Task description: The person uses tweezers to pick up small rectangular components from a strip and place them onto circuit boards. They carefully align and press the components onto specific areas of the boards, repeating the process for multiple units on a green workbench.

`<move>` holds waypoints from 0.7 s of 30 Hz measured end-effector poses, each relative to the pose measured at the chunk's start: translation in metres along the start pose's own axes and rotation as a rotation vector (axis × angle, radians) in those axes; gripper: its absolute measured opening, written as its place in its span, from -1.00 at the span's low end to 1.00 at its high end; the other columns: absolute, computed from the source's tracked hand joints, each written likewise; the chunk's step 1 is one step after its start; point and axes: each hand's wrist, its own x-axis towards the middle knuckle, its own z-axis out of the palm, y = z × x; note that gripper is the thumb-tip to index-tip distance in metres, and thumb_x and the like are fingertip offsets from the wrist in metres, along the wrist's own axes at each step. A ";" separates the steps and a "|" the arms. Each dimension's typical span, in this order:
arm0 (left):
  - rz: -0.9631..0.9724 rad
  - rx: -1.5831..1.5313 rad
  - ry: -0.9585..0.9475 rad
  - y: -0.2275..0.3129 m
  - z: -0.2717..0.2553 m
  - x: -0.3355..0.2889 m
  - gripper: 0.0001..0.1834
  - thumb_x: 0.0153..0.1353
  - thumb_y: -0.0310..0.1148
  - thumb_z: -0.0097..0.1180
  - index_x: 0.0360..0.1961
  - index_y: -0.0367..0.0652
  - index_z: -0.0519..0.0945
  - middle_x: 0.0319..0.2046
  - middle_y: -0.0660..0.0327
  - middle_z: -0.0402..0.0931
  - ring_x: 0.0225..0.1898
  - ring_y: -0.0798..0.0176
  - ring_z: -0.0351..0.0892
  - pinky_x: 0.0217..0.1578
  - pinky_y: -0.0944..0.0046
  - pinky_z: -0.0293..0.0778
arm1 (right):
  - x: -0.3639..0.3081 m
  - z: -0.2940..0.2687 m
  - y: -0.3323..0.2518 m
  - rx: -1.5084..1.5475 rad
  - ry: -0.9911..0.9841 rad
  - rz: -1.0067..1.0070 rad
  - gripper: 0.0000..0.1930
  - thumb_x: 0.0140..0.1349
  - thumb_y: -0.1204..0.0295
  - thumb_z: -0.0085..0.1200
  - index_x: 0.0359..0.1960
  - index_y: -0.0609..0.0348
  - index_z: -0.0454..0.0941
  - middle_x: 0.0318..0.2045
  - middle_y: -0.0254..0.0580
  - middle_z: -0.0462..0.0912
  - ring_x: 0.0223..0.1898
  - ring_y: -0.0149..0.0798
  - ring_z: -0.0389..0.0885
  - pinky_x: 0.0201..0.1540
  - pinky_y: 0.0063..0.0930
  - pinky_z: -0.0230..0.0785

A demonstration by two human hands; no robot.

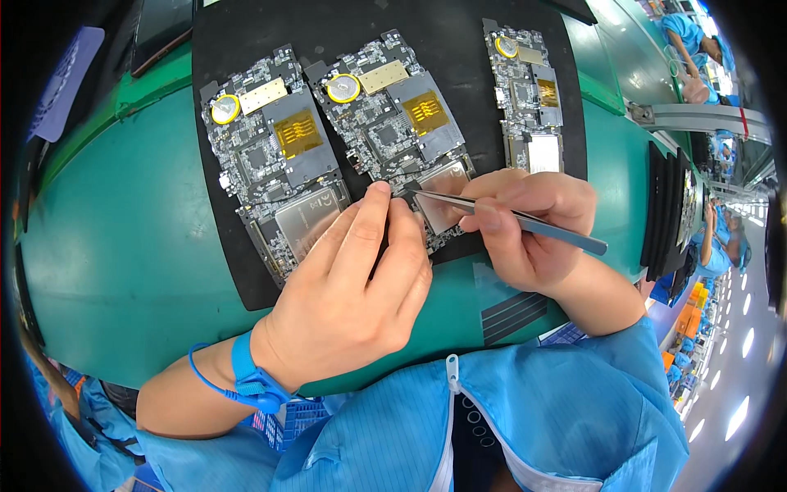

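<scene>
Three circuit boards with round yellow-rimmed coin cells and amber tape lie on a black mat point(455, 49). My left hand point(352, 287) rests palm down at the lower part of the middle circuit board point(379, 131), fingers stretched out and fingertips on it. My right hand point(537, 217) is closed around metal tweezers point(566, 234). The tweezers' points reach a small dark piece on that board, beside my left fingertips; whether they grip it I cannot tell. My left hand partly covers the lower end of the left circuit board point(258, 152). The right circuit board point(525, 94) lies apart, beyond my right hand.
Dark strips point(514, 318) lie on the green table point(139, 230) near its front edge. Black trays point(668, 213) with boards stand at the right. A purple bin point(70, 82) is at the far left. A blue corded wrist strap point(246, 369) circles my left wrist. Other people sit along the right.
</scene>
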 end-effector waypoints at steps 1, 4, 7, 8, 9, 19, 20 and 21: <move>0.007 -0.001 -0.005 0.000 0.000 0.000 -0.64 -0.13 -0.41 0.25 -0.26 -0.40 0.60 -0.22 -0.04 0.52 -0.08 -0.07 0.53 -0.22 0.16 0.56 | 0.000 0.001 -0.001 -0.019 -0.003 0.005 -0.97 0.09 0.66 0.09 -0.43 0.34 0.49 -0.51 -0.07 0.61 -0.53 -0.23 0.62 -0.47 -0.50 0.46; 0.008 0.015 0.013 0.000 0.001 -0.001 -0.64 -0.13 -0.41 0.25 -0.26 -0.40 0.60 -0.22 -0.04 0.52 -0.08 -0.07 0.53 -0.22 0.16 0.56 | 0.002 0.003 -0.009 -0.067 -0.013 0.023 -0.97 0.06 0.66 0.11 -0.47 0.32 0.52 -0.50 -0.09 0.62 -0.52 -0.22 0.63 -0.48 -0.51 0.46; 0.019 0.026 0.012 0.000 0.000 -0.001 -0.64 -0.13 -0.41 0.25 -0.27 -0.41 0.60 -0.22 -0.04 0.52 -0.08 -0.07 0.53 -0.24 0.17 0.55 | 0.003 0.000 -0.014 -0.120 -0.066 -0.017 -0.97 0.08 0.66 0.09 -0.46 0.32 0.51 -0.50 -0.09 0.62 -0.54 -0.29 0.62 -0.51 -0.54 0.44; 0.019 0.020 0.011 -0.001 -0.001 -0.001 -0.63 -0.14 -0.41 0.25 -0.27 -0.41 0.60 -0.22 -0.04 0.52 -0.09 -0.07 0.53 -0.24 0.17 0.55 | 0.002 -0.003 -0.016 -0.083 -0.052 -0.013 -0.97 0.10 0.65 0.08 -0.45 0.32 0.49 -0.50 -0.09 0.62 -0.55 -0.33 0.61 -0.52 -0.55 0.44; 0.022 0.012 0.010 -0.002 -0.001 0.000 -0.63 -0.15 -0.42 0.26 -0.27 -0.41 0.60 -0.22 -0.04 0.52 -0.09 -0.06 0.53 -0.25 0.18 0.55 | 0.001 -0.006 -0.018 -0.048 -0.037 -0.009 -0.97 0.12 0.65 0.06 -0.44 0.31 0.48 -0.51 -0.09 0.61 -0.56 -0.37 0.59 -0.54 -0.57 0.43; 0.320 -0.436 -0.184 0.046 0.005 0.010 -0.63 0.01 -0.39 0.14 -0.12 -0.32 0.55 -0.05 0.05 0.50 0.00 0.08 0.48 -0.02 0.17 0.44 | -0.094 -0.057 -0.071 0.112 0.315 0.677 -0.83 0.35 0.45 -0.11 -0.19 0.22 0.17 -0.54 -0.04 0.55 -0.73 -0.48 0.42 -0.66 -0.74 0.28; 0.331 -0.426 -0.210 0.052 0.009 0.012 -0.62 0.03 -0.37 0.14 -0.11 -0.32 0.55 -0.03 0.05 0.49 0.02 0.08 0.46 0.01 0.15 0.40 | -0.107 -0.060 -0.072 0.118 0.357 0.684 -0.83 0.33 0.47 -0.09 -0.19 0.24 0.19 -0.53 -0.10 0.54 -0.70 -0.51 0.43 -0.64 -0.74 0.30; 0.342 -0.414 -0.235 0.058 0.013 0.014 -0.61 0.04 -0.34 0.14 -0.09 -0.32 0.54 -0.01 0.04 0.47 0.05 0.07 0.44 0.05 0.14 0.37 | -0.119 -0.062 -0.072 0.126 0.397 0.690 -0.84 0.32 0.49 -0.07 -0.19 0.25 0.22 -0.52 -0.16 0.54 -0.68 -0.54 0.45 -0.63 -0.75 0.31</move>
